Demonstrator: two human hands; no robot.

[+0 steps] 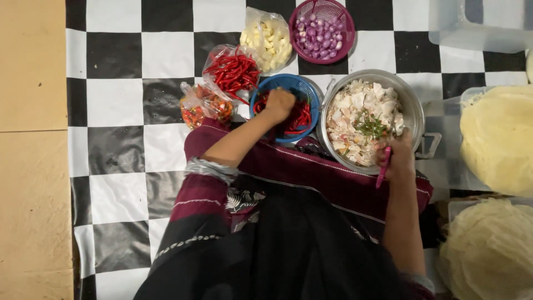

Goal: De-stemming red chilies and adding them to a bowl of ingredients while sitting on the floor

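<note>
Red chillies (300, 116) lay in the blue basket (308, 91), and the left hand (279, 104) reached in among them, its grip closed in a fist, on what I could not tell. The right hand (397, 161) gripped a pink-handled knife (383, 168) tightly at the rim of the steel pot (413, 105) beside the basket.

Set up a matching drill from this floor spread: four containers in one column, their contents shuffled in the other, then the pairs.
Containers
1. blue basket
2. purple basket
3. metal pot
4. clear bag at the top

Contents
A. pale peeled garlic cloves
B. chopped whitish pieces with green sprigs
C. red chillies, with the left hand reaching in
D. small purple shallots

Pairs: 1-C, 2-D, 3-B, 4-A
</note>
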